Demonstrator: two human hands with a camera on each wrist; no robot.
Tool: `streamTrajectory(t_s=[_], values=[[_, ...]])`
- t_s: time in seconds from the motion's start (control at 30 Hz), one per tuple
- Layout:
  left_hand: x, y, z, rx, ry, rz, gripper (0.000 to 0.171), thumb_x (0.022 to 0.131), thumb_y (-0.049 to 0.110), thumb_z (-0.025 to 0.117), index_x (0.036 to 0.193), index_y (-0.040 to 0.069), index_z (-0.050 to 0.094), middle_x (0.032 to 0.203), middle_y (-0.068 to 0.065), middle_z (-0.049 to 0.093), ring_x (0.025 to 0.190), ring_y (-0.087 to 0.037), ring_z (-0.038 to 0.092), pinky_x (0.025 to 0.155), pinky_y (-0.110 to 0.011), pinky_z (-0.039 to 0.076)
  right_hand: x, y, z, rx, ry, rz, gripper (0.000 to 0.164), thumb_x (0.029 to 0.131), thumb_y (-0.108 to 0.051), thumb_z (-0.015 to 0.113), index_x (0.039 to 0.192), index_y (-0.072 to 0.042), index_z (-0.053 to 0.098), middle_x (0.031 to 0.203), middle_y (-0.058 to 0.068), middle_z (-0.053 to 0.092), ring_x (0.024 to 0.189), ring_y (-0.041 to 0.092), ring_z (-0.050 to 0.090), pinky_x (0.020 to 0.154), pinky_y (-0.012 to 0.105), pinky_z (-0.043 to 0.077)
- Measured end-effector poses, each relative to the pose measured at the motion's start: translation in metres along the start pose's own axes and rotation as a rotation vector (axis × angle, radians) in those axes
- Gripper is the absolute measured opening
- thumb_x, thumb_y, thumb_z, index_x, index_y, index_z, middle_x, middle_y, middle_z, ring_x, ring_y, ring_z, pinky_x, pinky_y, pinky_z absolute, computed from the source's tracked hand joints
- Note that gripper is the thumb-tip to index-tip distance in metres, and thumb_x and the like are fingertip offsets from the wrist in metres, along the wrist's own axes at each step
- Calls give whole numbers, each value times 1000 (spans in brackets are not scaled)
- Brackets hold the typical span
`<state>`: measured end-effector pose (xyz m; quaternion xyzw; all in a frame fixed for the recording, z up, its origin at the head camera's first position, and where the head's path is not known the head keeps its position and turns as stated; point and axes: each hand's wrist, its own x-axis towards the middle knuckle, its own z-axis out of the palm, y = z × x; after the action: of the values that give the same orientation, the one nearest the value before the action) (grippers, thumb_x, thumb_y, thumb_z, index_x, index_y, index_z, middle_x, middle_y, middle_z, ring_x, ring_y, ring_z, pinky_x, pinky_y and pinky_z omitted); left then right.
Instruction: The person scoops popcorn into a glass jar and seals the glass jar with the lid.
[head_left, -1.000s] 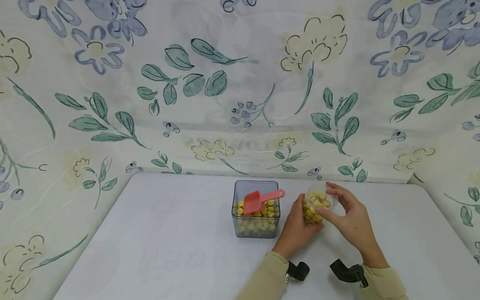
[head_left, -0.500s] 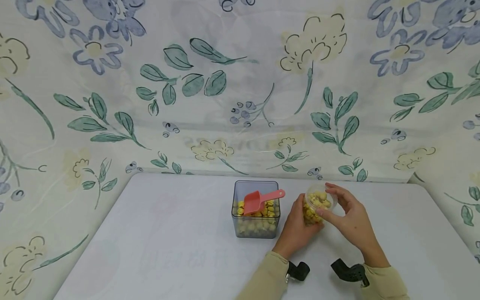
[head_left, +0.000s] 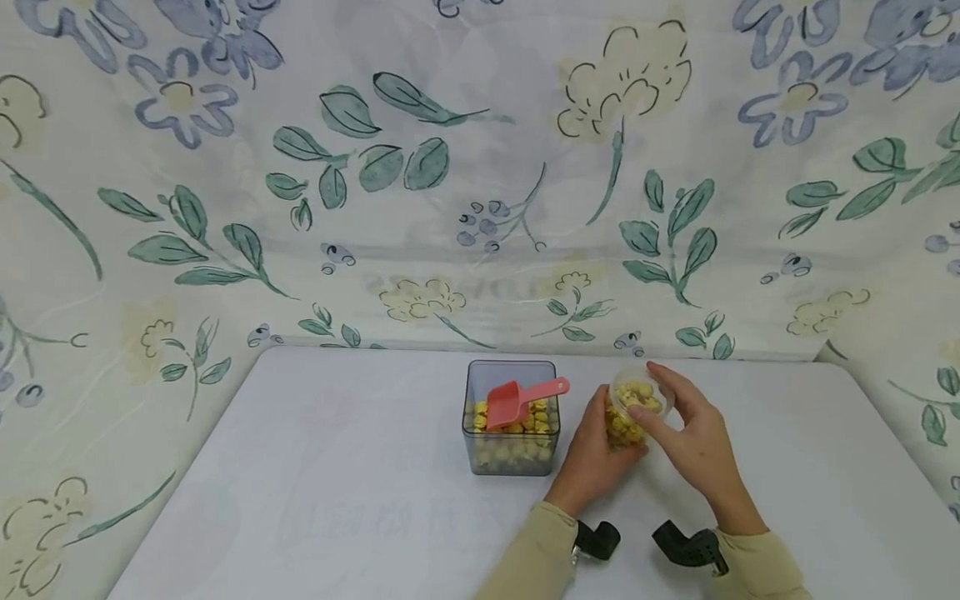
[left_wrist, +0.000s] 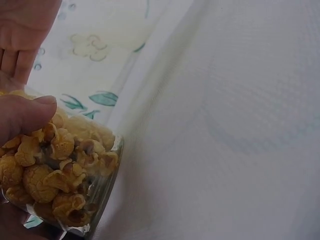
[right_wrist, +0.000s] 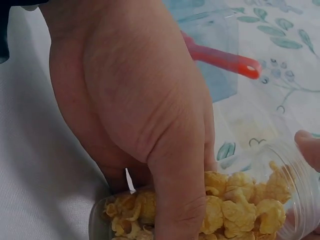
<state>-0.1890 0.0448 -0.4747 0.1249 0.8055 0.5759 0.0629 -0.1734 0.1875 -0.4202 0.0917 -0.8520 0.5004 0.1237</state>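
Observation:
A clear plastic jar (head_left: pixel 625 431) of yellow popcorn is held tilted over the table, right of the box. My left hand (head_left: pixel 590 458) grips its body; in the left wrist view the thumb (left_wrist: pixel 30 114) lies across the jar's side. At the jar's round top (head_left: pixel 651 398), my right hand (head_left: pixel 693 433) curls its thumb and fingers about the clear rim. Whether that rim is a separate lid I cannot tell. The right wrist view shows my left hand (right_wrist: pixel 145 115) around the jar, with a right fingertip (right_wrist: pixel 309 148) at the mouth end.
Left of the hands stands a bluish clear box (head_left: pixel 512 457) partly filled with popcorn. A pink scoop (head_left: pixel 510 406) lies on that popcorn, its handle over the box's right edge. White cloth covers the table (head_left: pixel 360 467). A floral curtain (head_left: pixel 517 208) hangs behind.
My right hand has turned slightly at the jar's top, its thumb and wrist shifting a little left. My left hand holds nearly still. The head view has tipped slightly.

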Motion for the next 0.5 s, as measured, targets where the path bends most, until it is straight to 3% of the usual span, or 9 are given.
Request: streamTrajectory(t_s=[0.5], values=[[3,-1,0,4,-3,-23,76,80,30,73,140,34,25,136,14,39,124,-5,38,104,-39,33,2,-5,0,-33,9,98,64,82,-33,71,136,-9,47,139,10,45,130,29,36,100,54,32]])
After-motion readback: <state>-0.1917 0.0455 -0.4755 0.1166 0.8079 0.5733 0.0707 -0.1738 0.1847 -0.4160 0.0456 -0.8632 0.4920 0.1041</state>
